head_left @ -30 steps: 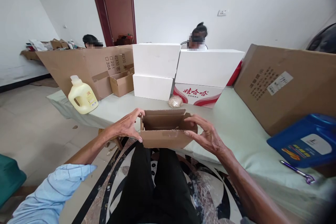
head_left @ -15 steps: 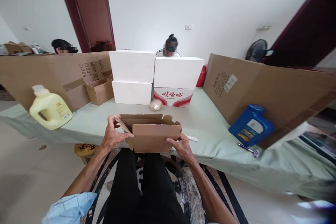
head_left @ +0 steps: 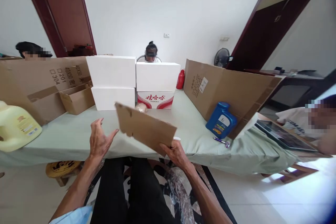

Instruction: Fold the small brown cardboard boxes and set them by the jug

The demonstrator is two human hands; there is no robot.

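Observation:
My right hand (head_left: 174, 152) grips a brown cardboard box (head_left: 147, 127) by its lower right corner, thumb on the near face. The box is tilted, its left end higher, above the near edge of the table; only one broad face shows, with a notched left edge. My left hand (head_left: 101, 138) is off the box, to its left, fingers apart and holding nothing. Just behind the raised corner a round, beige wrapped bundle (head_left: 141, 107) is partly covered. Next to my right hand, a white object (head_left: 177, 138) is mostly hidden.
White boxes (head_left: 111, 71) stand stacked at the back, beside a red-and-white carton (head_left: 155, 100). Large cardboard sheets (head_left: 204, 84) flank the green-covered table (head_left: 189, 150). A yellow jug (head_left: 18, 126) is left; a blue bottle (head_left: 222, 120) and pen (head_left: 221, 142) are right. Other people sit around.
My left hand has let go of the box and moved left. The right hand has tipped and turned the box. The view has swung right, bringing a person at right into sight.

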